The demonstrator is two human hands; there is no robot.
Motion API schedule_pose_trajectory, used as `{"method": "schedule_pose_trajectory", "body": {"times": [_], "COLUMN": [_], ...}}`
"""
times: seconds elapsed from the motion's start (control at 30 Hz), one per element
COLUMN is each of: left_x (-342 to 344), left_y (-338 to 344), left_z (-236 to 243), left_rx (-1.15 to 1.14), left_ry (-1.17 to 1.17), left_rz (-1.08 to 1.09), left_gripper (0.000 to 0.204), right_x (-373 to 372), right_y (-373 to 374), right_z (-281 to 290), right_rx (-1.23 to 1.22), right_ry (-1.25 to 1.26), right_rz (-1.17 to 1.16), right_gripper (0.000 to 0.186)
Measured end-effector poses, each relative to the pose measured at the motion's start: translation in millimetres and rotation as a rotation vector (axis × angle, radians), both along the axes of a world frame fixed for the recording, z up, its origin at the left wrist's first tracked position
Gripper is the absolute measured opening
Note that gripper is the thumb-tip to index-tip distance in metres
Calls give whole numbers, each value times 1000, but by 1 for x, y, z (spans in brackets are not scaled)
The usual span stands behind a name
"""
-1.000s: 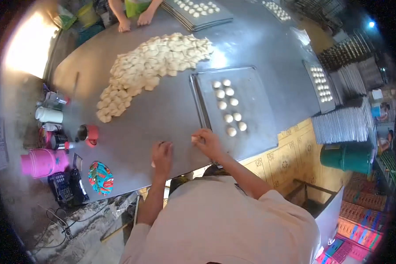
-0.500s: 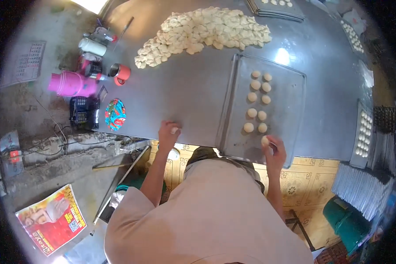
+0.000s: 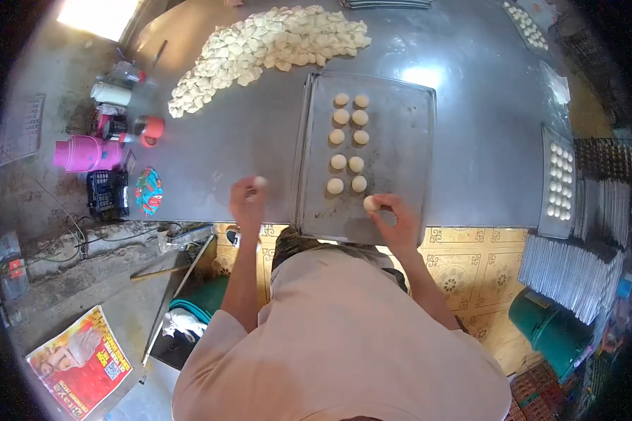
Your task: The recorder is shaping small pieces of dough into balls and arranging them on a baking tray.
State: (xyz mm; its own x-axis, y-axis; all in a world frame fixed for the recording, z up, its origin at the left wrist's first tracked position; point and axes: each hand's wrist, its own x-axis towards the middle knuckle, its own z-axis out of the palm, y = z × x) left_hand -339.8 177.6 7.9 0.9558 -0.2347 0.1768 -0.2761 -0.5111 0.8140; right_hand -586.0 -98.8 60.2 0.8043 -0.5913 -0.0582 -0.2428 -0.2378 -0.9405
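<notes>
My right hand [image 3: 398, 223] is over the near part of a dark metal baking tray [image 3: 407, 165], its thumb and fingers closed on a round dough ball [image 3: 371, 203]. That ball is close to the near end of two columns of pale dough balls [image 3: 335, 186] on the tray. Left of the tray, my left hand [image 3: 247, 200] is at the table's near edge, fingers curled around a small dough ball [image 3: 260, 182] that shows at the fingertips. A long curved heap of cut dough pieces [image 3: 260, 49] lies on the far side of the metal table.
On the left stand a red mug [image 3: 149, 131], a pink pitcher [image 3: 88, 154] and a colourful cloth-like round item [image 3: 149, 191]. To the right is another tray of dough balls [image 3: 557, 182], with stacked metal trays [image 3: 569, 274] below. A green bin [image 3: 551, 330] stands on the floor.
The whole view has shifted, so the table and tray appear farther left. My left hand is nearer the tray, and its dough ball shows more clearly. My right hand still holds its ball over the tray.
</notes>
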Motion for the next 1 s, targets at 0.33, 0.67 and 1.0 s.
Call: {"method": "schedule_pose_trajectory", "body": {"times": [0.33, 0.67, 1.0], "left_x": [-106, -73, -106], "left_y": [-89, -119, -77], "left_z": [38, 20, 23], "left_rx": [189, 205, 110], "left_ry": [-123, 51, 97], "left_rz": [-571, -450, -568], "left_gripper": [38, 30, 32], "right_x": [13, 57, 22], "right_y": [11, -15, -7], "right_z": [-36, -58, -48], "right_rx": [-129, 42, -125], "right_ry": [1, 64, 82], "right_rz": [166, 90, 215], "right_gripper": [31, 33, 33]}}
